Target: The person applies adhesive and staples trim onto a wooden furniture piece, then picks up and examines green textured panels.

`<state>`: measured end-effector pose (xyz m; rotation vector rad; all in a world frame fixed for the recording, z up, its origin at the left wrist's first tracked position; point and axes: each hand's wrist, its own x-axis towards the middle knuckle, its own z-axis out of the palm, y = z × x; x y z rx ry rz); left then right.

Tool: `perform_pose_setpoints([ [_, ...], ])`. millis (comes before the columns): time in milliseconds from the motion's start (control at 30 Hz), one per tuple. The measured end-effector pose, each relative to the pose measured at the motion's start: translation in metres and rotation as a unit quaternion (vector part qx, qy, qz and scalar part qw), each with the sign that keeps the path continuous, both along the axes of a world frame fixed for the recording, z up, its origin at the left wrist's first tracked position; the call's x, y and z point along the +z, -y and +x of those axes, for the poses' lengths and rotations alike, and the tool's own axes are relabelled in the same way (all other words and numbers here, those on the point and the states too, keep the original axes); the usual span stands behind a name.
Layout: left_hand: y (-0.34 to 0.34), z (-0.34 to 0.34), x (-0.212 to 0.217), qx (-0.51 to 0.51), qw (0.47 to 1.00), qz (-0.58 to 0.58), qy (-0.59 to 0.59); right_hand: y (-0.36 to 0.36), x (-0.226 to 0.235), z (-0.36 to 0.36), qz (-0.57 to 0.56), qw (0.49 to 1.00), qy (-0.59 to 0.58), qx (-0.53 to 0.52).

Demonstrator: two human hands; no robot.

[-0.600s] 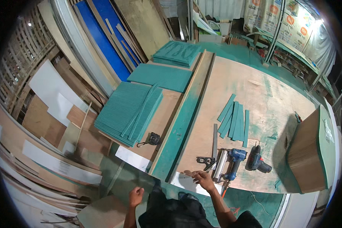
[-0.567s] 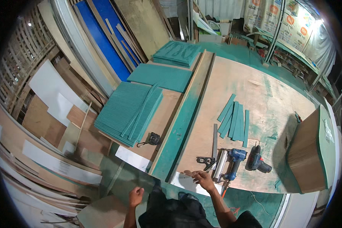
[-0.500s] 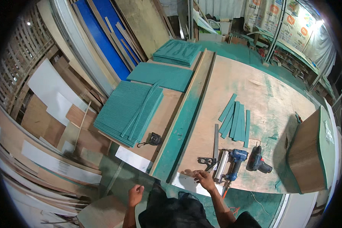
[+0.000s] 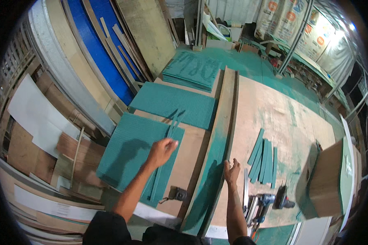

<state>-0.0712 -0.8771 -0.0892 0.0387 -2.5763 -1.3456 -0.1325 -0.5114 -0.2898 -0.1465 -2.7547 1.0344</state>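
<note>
Evidently, our left hand (image 4: 161,152) pinches, grip narrow, thin strips (image 4: 155,185) not yet clear of the ribbed stack (image 4: 129,128); our right hand (image 4: 232,170) spreads empty; flat slats (image 4: 265,161) already lie on the counter (image 4: 290,114).

Along the floor of the long channel (image 4: 215,167) runs an open lane, but its raised edges bar a low crossing, and the right hand (image 4: 232,169) is at its right edge. Right of the channel, the table (image 4: 278,106) leaves wide room toward the far end; nearer, fanned flat strips (image 4: 265,161), a nail gun (image 4: 267,199), a drill (image 4: 282,197) and a curved box (image 4: 325,179) obstruct. Left of the channel, a narrow bare lane is pinched by a tape measure (image 4: 179,194) and a ribbed panel (image 4: 176,103); farther left, the left hand (image 4: 162,153), gripping thin strips (image 4: 173,125), occupies space above a stack (image 4: 122,143).
</note>
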Motion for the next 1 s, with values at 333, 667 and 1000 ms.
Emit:
perform_pose_setpoints([
  [333,0.053,-0.354,-0.091,0.033,0.988,-0.148,0.009,0.047,-0.003,-0.025,0.154,0.98,0.057,-0.11],
  [667,0.033,-0.54,-0.168,0.009,0.872,-0.485,-0.062,0.054,0.013,-0.038,0.151,0.98,0.066,-0.11],
  [1000,0.07,-0.551,-0.191,-0.048,0.792,-0.601,-0.097,0.055,0.012,-0.04,0.152,0.981,0.065,-0.099],
])
